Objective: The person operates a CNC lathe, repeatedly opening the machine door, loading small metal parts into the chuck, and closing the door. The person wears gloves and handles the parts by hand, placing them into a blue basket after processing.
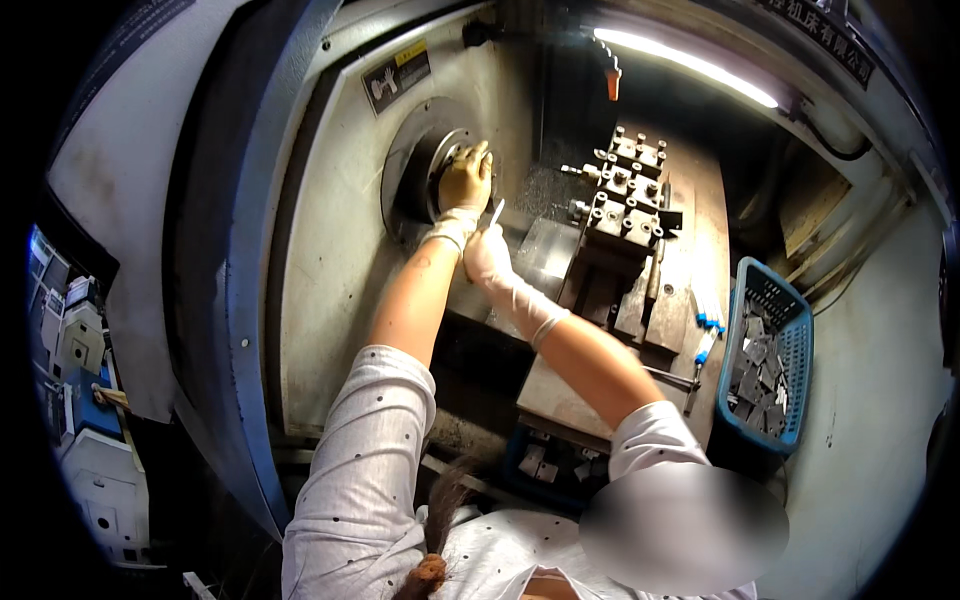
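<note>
Chuck (416,180) on the left wall (325,230), under the left hand (467,180), laid there seemingly for steadiness, grip impossible to tell; just beside, right hand (487,256) clenched around 1 pale rod (498,211), kept close apparently for control.

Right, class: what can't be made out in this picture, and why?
All in the head view:
- Middle of the round chuck: hidden by the left hand.
- Lower end of the pale stick: hidden by the right hand.
- Number of metal pieces in the blue basket: small, overlapping.
- Pale machine, far left: cut off by the dark rim.
</note>
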`<action>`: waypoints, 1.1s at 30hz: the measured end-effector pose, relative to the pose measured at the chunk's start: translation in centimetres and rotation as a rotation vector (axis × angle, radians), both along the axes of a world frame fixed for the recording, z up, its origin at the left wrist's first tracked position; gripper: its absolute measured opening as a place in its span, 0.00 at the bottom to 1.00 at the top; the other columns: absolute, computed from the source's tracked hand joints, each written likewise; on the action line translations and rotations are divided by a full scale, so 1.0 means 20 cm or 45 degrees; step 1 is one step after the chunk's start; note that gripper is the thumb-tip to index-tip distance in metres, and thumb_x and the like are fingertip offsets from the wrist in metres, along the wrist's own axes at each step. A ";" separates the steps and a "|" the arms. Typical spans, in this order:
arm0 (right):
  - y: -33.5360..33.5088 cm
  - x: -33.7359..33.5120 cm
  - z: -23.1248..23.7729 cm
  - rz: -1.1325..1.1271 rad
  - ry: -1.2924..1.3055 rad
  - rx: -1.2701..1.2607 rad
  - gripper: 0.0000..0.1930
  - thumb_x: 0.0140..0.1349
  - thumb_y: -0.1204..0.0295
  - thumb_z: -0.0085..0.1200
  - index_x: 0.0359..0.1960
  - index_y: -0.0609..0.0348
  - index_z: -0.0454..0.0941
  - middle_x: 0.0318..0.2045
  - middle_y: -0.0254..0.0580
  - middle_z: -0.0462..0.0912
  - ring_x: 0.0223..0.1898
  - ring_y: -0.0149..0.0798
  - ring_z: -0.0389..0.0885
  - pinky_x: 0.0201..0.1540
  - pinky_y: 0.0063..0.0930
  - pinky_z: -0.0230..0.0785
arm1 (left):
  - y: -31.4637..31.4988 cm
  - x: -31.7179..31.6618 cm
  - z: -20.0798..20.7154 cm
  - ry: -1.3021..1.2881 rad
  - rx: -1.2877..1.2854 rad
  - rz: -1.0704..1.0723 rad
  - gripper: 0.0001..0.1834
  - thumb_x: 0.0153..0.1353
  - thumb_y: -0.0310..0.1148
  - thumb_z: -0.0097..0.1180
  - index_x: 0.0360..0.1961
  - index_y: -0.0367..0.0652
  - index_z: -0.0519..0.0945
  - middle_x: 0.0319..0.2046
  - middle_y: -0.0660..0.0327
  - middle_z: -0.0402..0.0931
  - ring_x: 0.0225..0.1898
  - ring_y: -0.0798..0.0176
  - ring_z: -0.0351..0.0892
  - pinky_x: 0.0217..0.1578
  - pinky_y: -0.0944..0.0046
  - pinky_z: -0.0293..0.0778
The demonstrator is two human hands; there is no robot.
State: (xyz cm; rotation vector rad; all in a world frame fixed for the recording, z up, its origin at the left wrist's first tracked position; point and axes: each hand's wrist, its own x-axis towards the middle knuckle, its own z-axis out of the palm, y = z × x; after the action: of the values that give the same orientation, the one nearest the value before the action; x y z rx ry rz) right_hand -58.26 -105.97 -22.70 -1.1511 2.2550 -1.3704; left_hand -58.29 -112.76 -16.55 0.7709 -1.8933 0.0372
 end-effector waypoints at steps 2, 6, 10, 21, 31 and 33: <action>-0.05 -0.03 0.03 0.157 -0.559 0.098 0.11 0.49 0.71 0.36 0.26 0.70 0.62 0.16 0.52 0.70 0.15 0.41 0.71 0.15 0.28 0.62 | 0.00 0.01 0.02 -0.048 0.098 0.003 0.12 0.47 0.37 0.41 0.31 0.43 0.71 0.28 0.56 0.70 0.30 0.56 0.69 0.29 0.64 0.66; 0.07 0.04 0.02 0.092 -0.298 0.077 0.14 0.52 0.69 0.32 0.34 0.70 0.58 0.16 0.51 0.71 0.13 0.41 0.70 0.16 0.26 0.63 | -0.05 0.00 0.05 -0.256 0.122 0.056 0.12 0.48 0.37 0.38 0.29 0.43 0.71 0.26 0.55 0.70 0.27 0.56 0.70 0.28 0.62 0.66; 0.07 0.02 -0.10 -0.072 0.363 0.299 0.22 0.51 0.66 0.34 0.42 0.74 0.49 0.09 0.44 0.70 0.12 0.40 0.70 0.15 0.26 0.63 | -0.02 -0.03 0.06 -0.236 0.135 0.025 0.12 0.48 0.37 0.38 0.28 0.44 0.72 0.26 0.56 0.70 0.29 0.57 0.70 0.29 0.63 0.66; 0.10 -0.07 0.02 0.113 0.135 0.122 0.20 0.53 0.62 0.26 0.29 0.72 0.62 0.21 0.57 0.71 0.25 0.52 0.70 0.27 0.36 0.62 | -0.13 -0.14 0.22 -0.771 0.612 0.098 0.09 0.40 0.33 0.45 0.21 0.41 0.74 0.26 0.51 0.70 0.31 0.54 0.70 0.30 0.62 0.67; 0.07 -0.11 -0.05 0.335 0.331 0.270 0.11 0.44 0.74 0.39 0.29 0.70 0.60 0.19 0.53 0.72 0.22 0.43 0.73 0.22 0.27 0.65 | -0.13 -0.11 0.17 -0.607 0.577 0.075 0.10 0.44 0.36 0.42 0.24 0.44 0.74 0.26 0.53 0.71 0.31 0.55 0.70 0.32 0.62 0.66; -0.01 -0.16 -0.17 0.447 0.197 0.173 0.12 0.45 0.69 0.42 0.22 0.70 0.63 0.14 0.52 0.70 0.19 0.42 0.72 0.21 0.29 0.64 | -0.22 -0.20 0.16 -0.913 0.516 0.057 0.10 0.42 0.34 0.44 0.24 0.43 0.74 0.27 0.51 0.70 0.32 0.54 0.70 0.32 0.62 0.66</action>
State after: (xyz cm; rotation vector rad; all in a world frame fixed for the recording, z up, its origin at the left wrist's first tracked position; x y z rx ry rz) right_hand -61.41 -106.13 -26.15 -1.5590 2.0751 -1.0084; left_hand -62.23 -117.21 -13.31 1.1830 -2.6067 -0.0517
